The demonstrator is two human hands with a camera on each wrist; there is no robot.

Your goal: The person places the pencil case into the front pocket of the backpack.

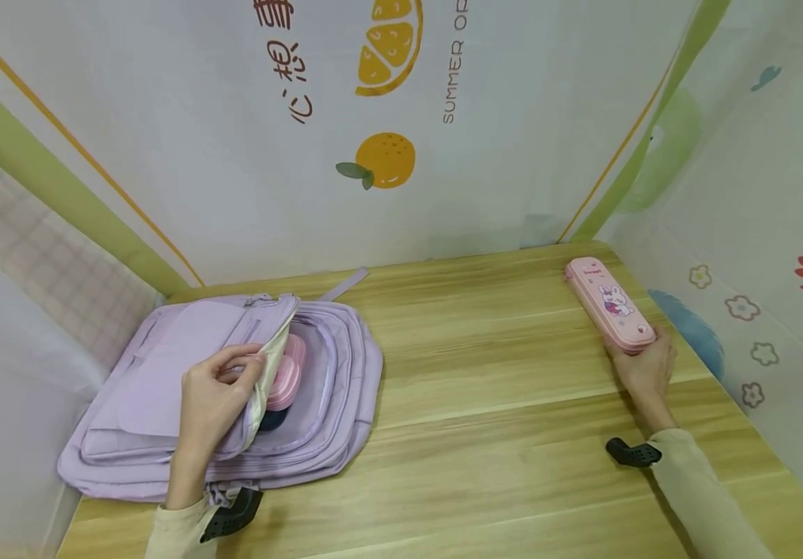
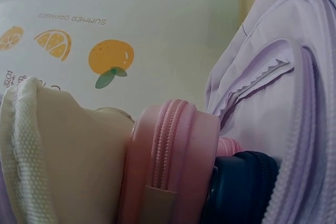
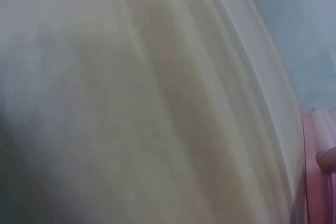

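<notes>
On the left of the head view lies a lavender backpack (image 1: pixel 363 373) with its front pocket unzipped. My left hand (image 1: pixel 213 400) pinches the edge of the pocket's front flap (image 1: pixel 258 396) and holds it away from the bag. Inside sit pink zippered cases (image 1: pixel 286 384) and a dark blue case (image 1: pixel 274 420), with a zipper running round the nearest pink one in the left wrist view. Far to the right, my right hand (image 1: pixel 644 374) grips the near end of a pink pencil case (image 1: pixel 600 299) with a bunny picture on its lid. Its thumb (image 3: pixel 326 160) shows against the case's side.
Both things are on a wood-grain table (image 1: pixel 485 388). A white curtain (image 1: pixel 499 186) printed with oranges hangs behind the back edge, and another printed sheet (image 1: pixel 779 233) borders the right. A lavender strap (image 1: pixel 344 285) sticks out behind the backpack.
</notes>
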